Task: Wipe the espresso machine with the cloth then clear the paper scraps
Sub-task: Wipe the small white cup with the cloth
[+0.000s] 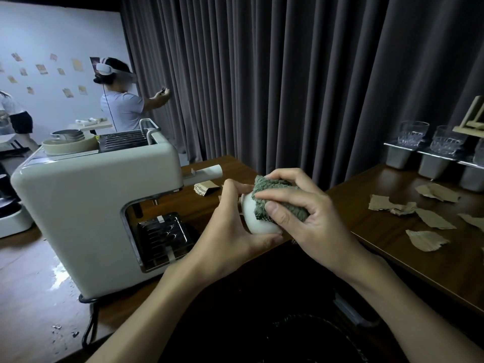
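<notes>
The cream espresso machine [86, 205] stands at the left on the dark wooden table, its chrome drip tray [165, 238] facing me. In front of it my left hand [230, 231] grips a small white rounded part [255, 218], which may belong to the machine. My right hand [301, 205] presses a bunched green cloth [277, 200] onto the top of that part. Torn brown paper scraps [392, 205] lie on the table to the right. One more paper scrap [205, 188] lies behind my left hand.
Glass tumblers [413, 133] stand on metal containers [398, 157] at the back right, beside a small wooden stand [471, 119]. A dark curtain hangs behind the table. The machine's black power cord [90, 320] runs off the front edge. Two people are in the room at the far left.
</notes>
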Tool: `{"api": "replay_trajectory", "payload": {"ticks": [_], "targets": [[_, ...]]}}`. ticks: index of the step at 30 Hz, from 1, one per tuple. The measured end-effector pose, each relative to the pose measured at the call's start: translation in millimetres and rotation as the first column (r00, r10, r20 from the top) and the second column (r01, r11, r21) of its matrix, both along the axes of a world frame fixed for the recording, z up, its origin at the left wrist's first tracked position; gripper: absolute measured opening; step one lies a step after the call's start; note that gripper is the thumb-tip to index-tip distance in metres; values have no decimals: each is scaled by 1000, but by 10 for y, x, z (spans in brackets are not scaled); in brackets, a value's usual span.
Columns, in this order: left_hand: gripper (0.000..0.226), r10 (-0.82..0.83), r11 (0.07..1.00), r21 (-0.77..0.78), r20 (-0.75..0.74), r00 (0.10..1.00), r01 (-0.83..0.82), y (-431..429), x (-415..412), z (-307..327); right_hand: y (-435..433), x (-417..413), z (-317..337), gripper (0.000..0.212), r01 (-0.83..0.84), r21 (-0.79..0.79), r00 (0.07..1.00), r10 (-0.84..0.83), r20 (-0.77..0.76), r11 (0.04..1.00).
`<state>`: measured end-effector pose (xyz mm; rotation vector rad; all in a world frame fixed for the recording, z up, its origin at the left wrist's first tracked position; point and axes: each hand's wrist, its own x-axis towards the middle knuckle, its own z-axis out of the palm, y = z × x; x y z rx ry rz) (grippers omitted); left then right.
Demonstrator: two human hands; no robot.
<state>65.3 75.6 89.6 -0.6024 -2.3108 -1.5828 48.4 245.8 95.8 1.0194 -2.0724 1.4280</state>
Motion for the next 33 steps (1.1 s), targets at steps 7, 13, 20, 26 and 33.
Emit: {"api": "replay_trajectory", "payload": {"ticks": [7,13,20,26,33], "targets": [[80,112,984,144,-13,994,-109,-27,27,-76,6,-97,-8,23,15,-223,988,20,154,975],[76,132,976,173,10,991,-131,-28,26,-39,13,-76,-81,23,63,-228,991,-34,128,972],[76,124,990,67,-19,992,-122,-109,-40,68,31,22,-41,24,134,-69,991,-135,-16,989],[82,124,992,-9,-97,988,-126,-98,-24,68,-55,22,51,23,250,171,927,-185,-325,953],[80,163,985,-22,-166,973,-169,-212,69,122,-80,-93,153,26,106,2,994,-106,-39,994]]}}
